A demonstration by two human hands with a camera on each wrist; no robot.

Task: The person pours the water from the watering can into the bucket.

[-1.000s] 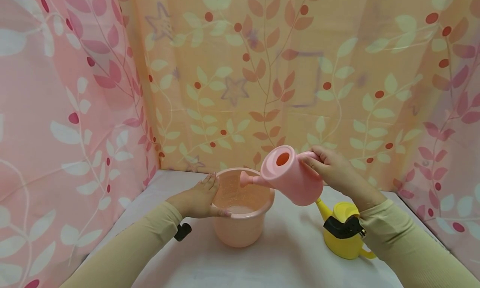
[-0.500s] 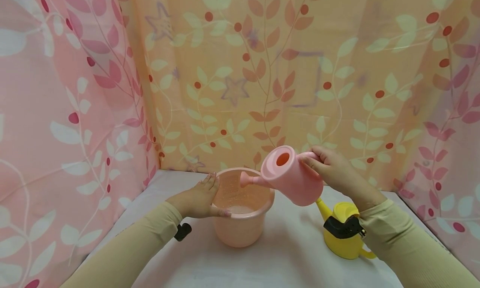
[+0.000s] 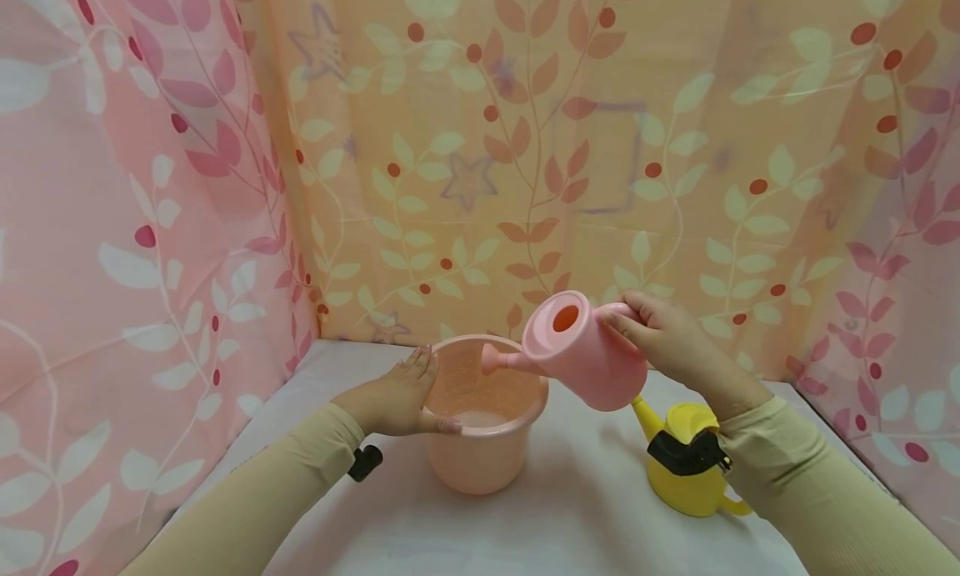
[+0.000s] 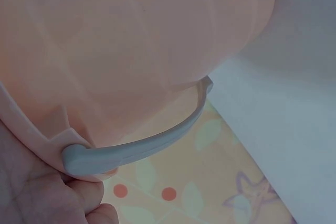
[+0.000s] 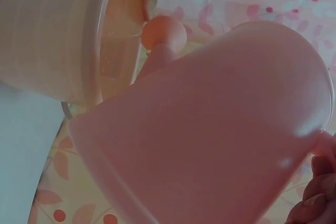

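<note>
In the head view, my right hand (image 3: 656,338) grips the handle of a pink toy watering can (image 3: 592,359). The can is tilted, and its spout's rose (image 3: 492,359) reaches over the inside of a peach plastic bucket (image 3: 480,463). Small droplets show on the bucket's inner wall. My left hand (image 3: 397,397) rests on the bucket's left rim, fingers extended and thumb along the near rim. The left wrist view shows the bucket's grey handle (image 4: 142,148) hanging beside the fingers. In the right wrist view, the can's pink body (image 5: 210,129) hides much of the bucket.
A yellow watering can (image 3: 686,484) stands on the white tabletop (image 3: 570,518) at the right, partly hidden by the right wrist's black camera (image 3: 686,455). Leaf-patterned cloth (image 3: 480,251) closes off the back and both sides.
</note>
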